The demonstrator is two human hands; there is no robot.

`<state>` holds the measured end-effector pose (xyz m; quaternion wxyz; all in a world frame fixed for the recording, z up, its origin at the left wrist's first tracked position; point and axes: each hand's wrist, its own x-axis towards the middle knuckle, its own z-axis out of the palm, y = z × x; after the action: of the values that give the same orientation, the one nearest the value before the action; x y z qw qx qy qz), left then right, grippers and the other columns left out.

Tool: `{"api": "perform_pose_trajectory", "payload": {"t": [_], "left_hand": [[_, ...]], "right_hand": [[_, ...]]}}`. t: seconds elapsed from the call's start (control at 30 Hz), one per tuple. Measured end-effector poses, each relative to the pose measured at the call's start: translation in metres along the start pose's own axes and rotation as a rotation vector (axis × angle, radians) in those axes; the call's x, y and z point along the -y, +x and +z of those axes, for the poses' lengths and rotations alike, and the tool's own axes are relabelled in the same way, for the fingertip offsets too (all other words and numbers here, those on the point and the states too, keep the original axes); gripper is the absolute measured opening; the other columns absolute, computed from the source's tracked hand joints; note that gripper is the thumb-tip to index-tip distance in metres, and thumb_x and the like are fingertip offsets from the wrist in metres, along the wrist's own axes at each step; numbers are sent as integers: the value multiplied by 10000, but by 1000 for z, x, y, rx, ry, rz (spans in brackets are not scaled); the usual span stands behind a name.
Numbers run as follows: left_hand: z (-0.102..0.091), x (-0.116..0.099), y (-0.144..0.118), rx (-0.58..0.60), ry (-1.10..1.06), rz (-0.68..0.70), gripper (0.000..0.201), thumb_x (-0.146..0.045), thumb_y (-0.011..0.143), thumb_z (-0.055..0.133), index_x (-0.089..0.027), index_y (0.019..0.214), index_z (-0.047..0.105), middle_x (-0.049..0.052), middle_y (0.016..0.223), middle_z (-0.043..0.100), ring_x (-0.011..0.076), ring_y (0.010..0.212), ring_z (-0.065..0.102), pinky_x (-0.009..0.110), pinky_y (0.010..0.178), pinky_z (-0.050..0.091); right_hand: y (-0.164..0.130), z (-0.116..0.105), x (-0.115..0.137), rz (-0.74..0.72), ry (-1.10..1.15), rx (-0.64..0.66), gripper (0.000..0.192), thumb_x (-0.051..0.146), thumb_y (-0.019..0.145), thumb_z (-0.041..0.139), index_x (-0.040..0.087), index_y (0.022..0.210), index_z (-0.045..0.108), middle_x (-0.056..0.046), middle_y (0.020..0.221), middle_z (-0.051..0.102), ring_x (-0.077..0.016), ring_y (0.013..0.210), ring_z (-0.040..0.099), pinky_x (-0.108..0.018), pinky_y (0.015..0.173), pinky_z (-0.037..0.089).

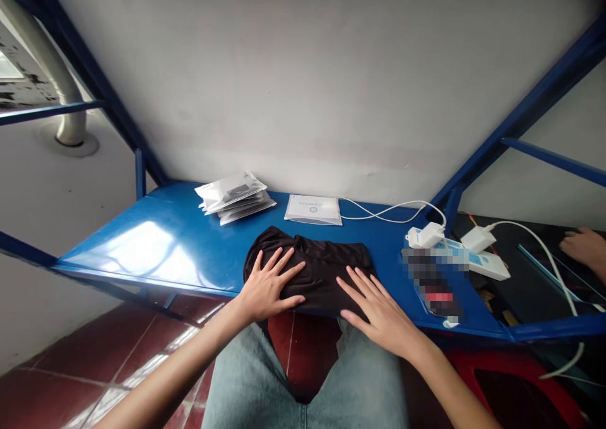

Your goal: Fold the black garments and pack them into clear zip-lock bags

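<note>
both hands are lying flat on a black garment that is sitting folded at the near edge of the blue table, right in front of the person's lap. the left hand is resting on the garment's left part with fingers spread wide, gripping nothing, palm pressing down so the cloth is lying flat instead of bunching. the right hand is lying on the lower right corner, fingers long and slightly fanned, likewise open and clasping nothing, its heel hanging over the table's front lip where the fabric is draping a little past the edge. the two palms are sitting well apart, so most of the garment is showing between and beyond them. farther back, near the wall, a stack of silvery pouches is sitting tilted, and a single white pouch is lying just beside it, both within reach but apart from the cloth. to the right, a white charger is trailing a white cable along the wall, with a power strip next to it. another person's hand is showing at the far right edge, resting on a dark surface, apart from all this.
</note>
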<state>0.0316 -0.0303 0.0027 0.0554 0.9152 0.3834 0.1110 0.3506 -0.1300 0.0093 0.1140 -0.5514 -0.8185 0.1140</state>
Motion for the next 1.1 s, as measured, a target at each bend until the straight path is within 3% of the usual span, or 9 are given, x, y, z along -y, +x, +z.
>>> {"api": "perform_pose_trajectory", "payload": {"t": [0.07,0.17,0.27,0.37,0.5,0.63,0.73,0.9,1.1], "left_hand": [[-10,8,6,-9,-22,-13,629,-684,973,483,-404,1535,461,62,1613,455,354,1462,440,598,1199,319],[-25,27,32,-59,-33,-98,465,-466,1059,433,-342,1501,510,82,1416,611,260,1171,671,385,962,547],[-32,50,64,-14,-49,-65,436,-372,1004,560,-354,1439,575,63,1405,586,211,997,712,298,829,561],[-31,67,90,56,-93,-49,245,-365,972,605,-331,1181,728,17,1267,677,199,964,718,265,818,544],[-32,67,113,-16,-51,-198,241,-352,1009,526,-258,1133,711,45,1030,748,227,910,729,277,728,547],[-28,32,115,-152,18,-284,408,-177,1024,402,-220,1395,568,136,1292,679,256,1093,701,360,896,556],[-7,-3,97,-178,41,-196,451,-192,1029,418,-246,1464,526,125,1522,544,271,1392,532,436,1133,450],[32,-22,61,-152,132,-169,515,-362,1057,413,-282,1566,436,108,1649,391,334,1538,335,630,1214,308],[31,-10,52,-150,128,-167,525,-388,1064,404,-342,1587,395,59,1670,353,304,1553,310,593,1235,296]], "right_hand": [[2,-12,-12,12,77,28,532,515,1045,482,465,1566,391,9,1675,352,-282,1528,365,-540,1218,369],[22,-30,-44,59,135,-69,439,496,1042,498,431,1474,548,7,1626,450,-273,1490,435,-514,1194,405],[45,-35,-76,-6,125,-62,474,523,959,639,370,1408,636,-30,1569,529,-338,1486,431,-576,1195,375],[63,-33,-91,-35,172,-48,375,505,980,601,325,1281,736,-44,1399,685,-319,1359,583,-510,1134,466],[90,-40,-93,104,182,-228,340,477,1008,535,300,1156,785,-44,1185,789,-289,1124,728,-429,995,570],[118,-43,-73,214,131,-433,461,350,1061,352,242,1396,649,-91,1363,703,-291,1300,628,-505,1133,460],[123,-19,-28,209,105,-476,538,366,1080,272,176,1504,543,-109,1541,555,-246,1457,476,-447,1225,363],[105,37,37,277,-41,-179,700,592,1056,330,170,1614,355,-127,1695,257,-330,1577,228,-576,1259,227],[96,39,33,274,-130,-121,655,587,1061,320,268,1633,300,-67,1714,199,-280,1589,191,-531,1275,195]]}}
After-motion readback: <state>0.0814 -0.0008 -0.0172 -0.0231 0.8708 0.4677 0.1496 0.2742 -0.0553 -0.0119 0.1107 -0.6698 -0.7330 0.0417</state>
